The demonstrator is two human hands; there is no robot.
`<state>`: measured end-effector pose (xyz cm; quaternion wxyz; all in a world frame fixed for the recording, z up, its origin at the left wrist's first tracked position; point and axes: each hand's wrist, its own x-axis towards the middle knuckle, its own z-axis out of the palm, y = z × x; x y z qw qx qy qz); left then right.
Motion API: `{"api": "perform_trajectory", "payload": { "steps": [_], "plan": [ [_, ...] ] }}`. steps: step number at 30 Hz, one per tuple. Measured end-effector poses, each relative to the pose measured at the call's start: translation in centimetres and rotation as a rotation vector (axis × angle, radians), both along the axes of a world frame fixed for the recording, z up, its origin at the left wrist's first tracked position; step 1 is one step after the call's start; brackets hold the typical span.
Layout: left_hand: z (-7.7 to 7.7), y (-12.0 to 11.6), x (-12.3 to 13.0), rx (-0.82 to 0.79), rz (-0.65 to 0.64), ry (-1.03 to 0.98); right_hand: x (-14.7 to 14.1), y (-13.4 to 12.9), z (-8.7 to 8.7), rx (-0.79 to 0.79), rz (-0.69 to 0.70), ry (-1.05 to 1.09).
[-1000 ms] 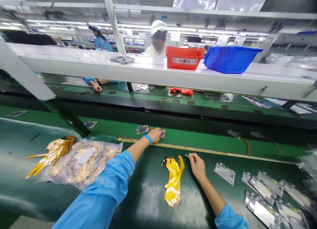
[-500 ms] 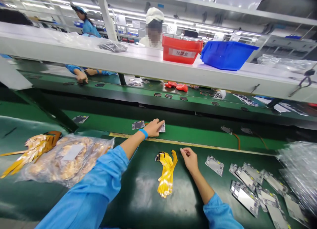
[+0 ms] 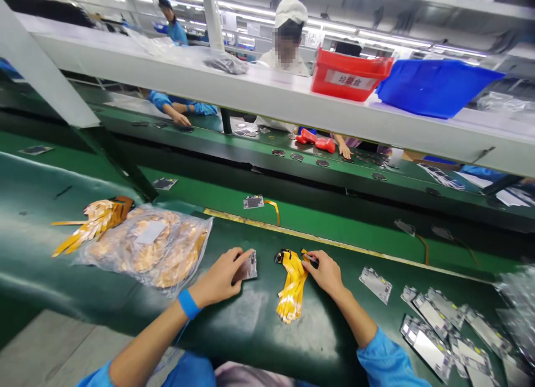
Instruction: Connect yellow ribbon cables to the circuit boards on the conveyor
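My left hand (image 3: pixel 221 276), with a blue band at the wrist, holds a grey circuit board (image 3: pixel 249 266) by its edge, low over the dark green mat. Right of it lies a fanned bundle of yellow-orange flex cables (image 3: pixel 292 289). The fingers of my right hand (image 3: pixel 324 269) are pinched on the end of one flex cable (image 3: pixel 308 257) at the bundle's top right. Beyond the hands, a board with an orange cable (image 3: pixel 253 202) lies on the green belt. A single board (image 3: pixel 376 285) rests to the right of my right hand.
Several boards (image 3: pixel 430 345) are piled at the right, beside clear plastic wrap (image 3: pixel 518 298). At the left are a plastic bag of cables (image 3: pixel 146 247) and loose cables (image 3: pixel 94 222). A shelf (image 3: pixel 267 94) crosses above, carrying a red bin (image 3: pixel 351 75) and a blue bin (image 3: pixel 434 88). People sit beyond.
My left hand has come back from the belt to the mat with a board. My right hand has moved to the cable bundle and closed on a cable end. The view has shifted.
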<state>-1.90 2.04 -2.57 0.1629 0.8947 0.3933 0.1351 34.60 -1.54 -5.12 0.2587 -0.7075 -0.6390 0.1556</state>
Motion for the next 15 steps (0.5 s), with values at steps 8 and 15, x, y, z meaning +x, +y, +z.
{"api": "perform_trajectory", "payload": {
  "steps": [8, 15],
  "plan": [
    [-1.0, -3.9, 0.4, 0.011, 0.019, 0.102, -1.8, 1.4, 1.1, -0.079, 0.132, -0.01],
    [-0.6, -3.8, 1.6, 0.009, 0.007, 0.101, -1.5, 2.2, 0.1, -0.169, 0.139, 0.139]
  ]
}}
